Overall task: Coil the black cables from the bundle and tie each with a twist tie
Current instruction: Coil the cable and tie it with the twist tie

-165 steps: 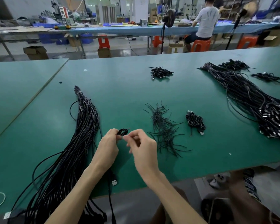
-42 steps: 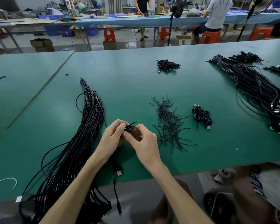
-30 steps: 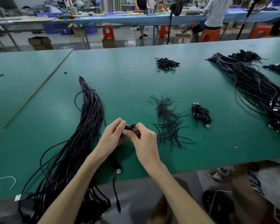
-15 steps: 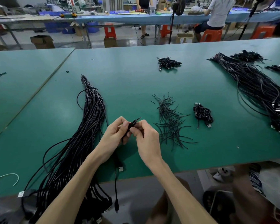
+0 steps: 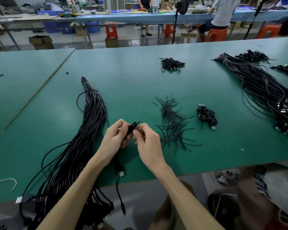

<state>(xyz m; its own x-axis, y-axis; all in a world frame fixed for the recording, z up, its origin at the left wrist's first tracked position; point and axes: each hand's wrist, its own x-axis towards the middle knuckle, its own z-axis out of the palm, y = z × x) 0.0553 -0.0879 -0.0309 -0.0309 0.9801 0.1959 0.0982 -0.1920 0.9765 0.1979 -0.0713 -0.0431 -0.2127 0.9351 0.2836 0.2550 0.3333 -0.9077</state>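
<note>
A matt green mat (image 5: 140, 77) is seen covering the bench. A slight sheen shows on the black plastic-sheathed cable bundle (image 5: 90, 117) by its near edge; bright metal shows at a plug (image 5: 121, 173).

Coiled cable (image 5: 130, 128) pinched upright; bundle (image 5: 83, 138) left — ties (image 5: 173, 123) right.

- The green counter (image 5: 140, 77) runs wide, its near edge by the person.
- A long black cable bundle (image 5: 88, 130) lies toward the left, trailing over the near edge.
- Loose twist ties (image 5: 171, 120) lie mid-counter.
- A tied coil (image 5: 206, 115) sits just right of them.
- Another coil pile (image 5: 170, 63) lies near the far edge.
- A second bundle (image 5: 259, 90) crosses the right end.
</note>
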